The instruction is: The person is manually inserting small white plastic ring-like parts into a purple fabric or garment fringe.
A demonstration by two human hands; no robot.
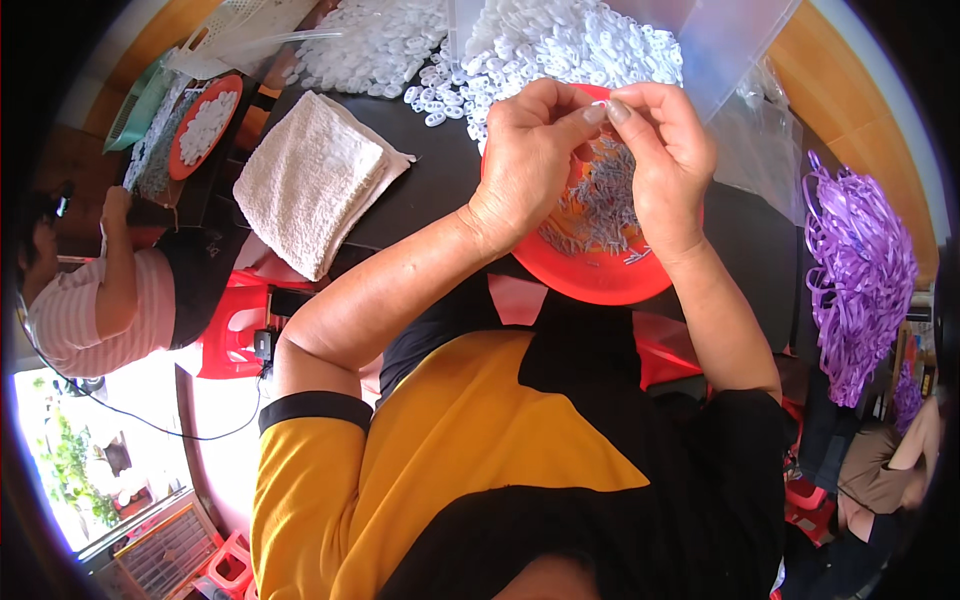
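Over a red plastic bowl (590,288), both of my hands meet with their fingertips close together. My left hand (530,155) is closed in a pinch, thumb against forefinger. My right hand (672,150) pinches from the other side, its thumb pointing up. Between the fingertips shows a bit of a small white plastic piece (601,103), mostly covered by the fingers. Inside the bowl, below the hands, lie many thin grey pins (605,195). Just beyond the hands spreads a heap of small white oval plastic pieces with holes (560,50).
A folded beige towel (315,180) lies on the dark table (440,165) to the left. Purple ribbon-like strips (860,270) hang at the right. At far left, a person in a striped top (110,300) sits near another red dish (185,150) of white pieces. Clear plastic sheeting (755,150) lies at right.
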